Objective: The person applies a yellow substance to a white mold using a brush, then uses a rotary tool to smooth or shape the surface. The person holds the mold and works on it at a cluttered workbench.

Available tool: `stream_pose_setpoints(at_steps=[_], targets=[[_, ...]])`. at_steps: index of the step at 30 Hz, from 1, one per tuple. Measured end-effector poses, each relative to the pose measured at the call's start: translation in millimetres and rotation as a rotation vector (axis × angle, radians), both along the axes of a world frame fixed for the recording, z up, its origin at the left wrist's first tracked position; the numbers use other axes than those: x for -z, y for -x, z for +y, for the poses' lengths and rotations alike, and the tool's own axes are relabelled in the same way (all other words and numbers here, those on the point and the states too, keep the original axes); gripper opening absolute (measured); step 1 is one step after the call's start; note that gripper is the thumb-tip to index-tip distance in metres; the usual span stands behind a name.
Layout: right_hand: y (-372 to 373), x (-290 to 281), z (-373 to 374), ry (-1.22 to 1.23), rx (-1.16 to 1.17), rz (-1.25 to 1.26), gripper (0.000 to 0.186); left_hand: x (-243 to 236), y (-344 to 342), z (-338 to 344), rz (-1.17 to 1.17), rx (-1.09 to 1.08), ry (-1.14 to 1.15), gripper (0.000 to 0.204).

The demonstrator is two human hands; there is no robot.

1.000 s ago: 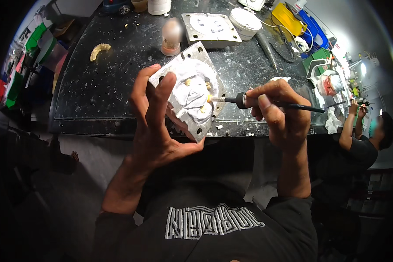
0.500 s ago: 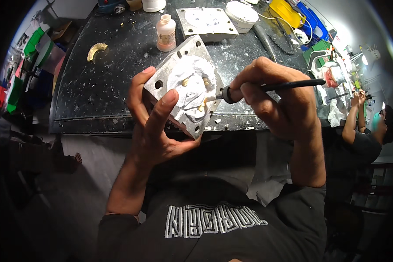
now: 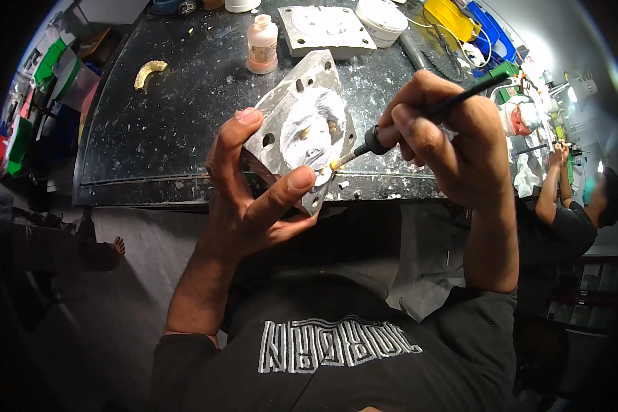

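My left hand holds up a grey metal dental flask half, fingers and thumb gripping its sides. The flask is tilted, with corner holes showing. White plaster fills its middle, and a few yellowish teeth sit in it. In a pinch, my right hand grips a slim black-handled tool with a dark collar and a pale narrow tip. That tip meets the plaster's near right edge, beside a yellowish spot. What kind of tip it is, I cannot make out.
Behind the flask stand a pinkish bottle, another flask half with plaster and a white tub. A curved yellowish piece lies left on the black bench. A black handpiece rests back right. Another person works at far right.
The flask has turned and tilted more steeply in my left hand, shifting slightly right. My right hand has tipped the tool's handle upward, and its tip sits a little lower.
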State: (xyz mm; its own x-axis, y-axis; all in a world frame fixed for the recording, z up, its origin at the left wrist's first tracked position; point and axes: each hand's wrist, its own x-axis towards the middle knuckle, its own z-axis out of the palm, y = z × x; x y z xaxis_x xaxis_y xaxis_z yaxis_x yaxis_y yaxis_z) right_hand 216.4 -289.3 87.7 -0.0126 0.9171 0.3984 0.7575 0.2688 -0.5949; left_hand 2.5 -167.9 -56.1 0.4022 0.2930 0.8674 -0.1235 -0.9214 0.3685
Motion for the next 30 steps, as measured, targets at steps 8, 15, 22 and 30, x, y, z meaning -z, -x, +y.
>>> stream_pose_setpoints(at_steps=[8, 15, 22, 30], targets=[[10, -2, 24, -0.09, -0.098, -0.2, 0.019, -1, 1, -3, -0.031, -0.026, -0.071, 0.1], [16, 2, 21, -0.075, -0.055, -0.152, 0.017, 0, 1, -3, -0.025, -0.016, -0.048, 0.091], [20, -3, 12, 0.031, 0.029, -0.059, 0.015, 0, -4, -1, -0.065, 0.093, -0.043, 0.072], [18, 3, 9, 0.002, -0.002, -0.017, 0.026, -7, -3, -2, -0.07, 0.082, -0.058, 0.068]])
